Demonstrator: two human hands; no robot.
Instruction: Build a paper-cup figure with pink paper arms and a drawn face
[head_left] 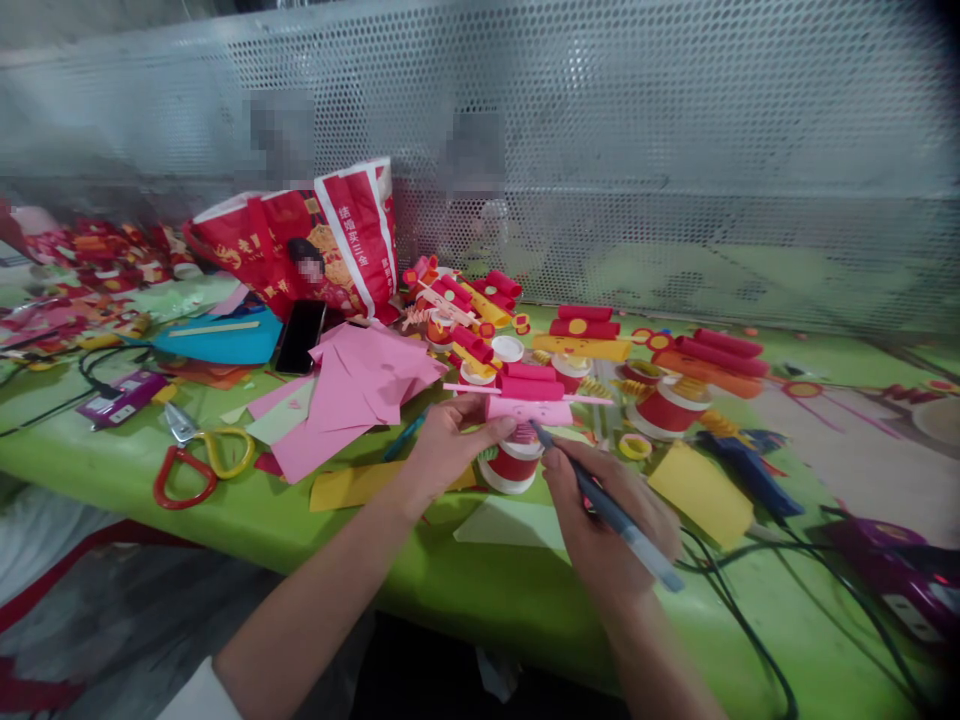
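A paper figure with a pink rolled face, a red rolled top and a thin pink stick through it stands on a red-and-white paper cup. My left hand grips the figure's left side, thumb in front and fingers behind. In my right hand is a dark marker pen with a pale rear end. Its tip meets or nearly meets the lower edge of the pink face, where small drawn marks show. Just below my hands lies a pale green paper piece.
Finished-looking paper figures on cups stand behind. Left are pink sheets, a phone, scissors and a red bag. Right are yellow paper, a blue tool, cables and a purple power strip. Perforated metal bounds the back.
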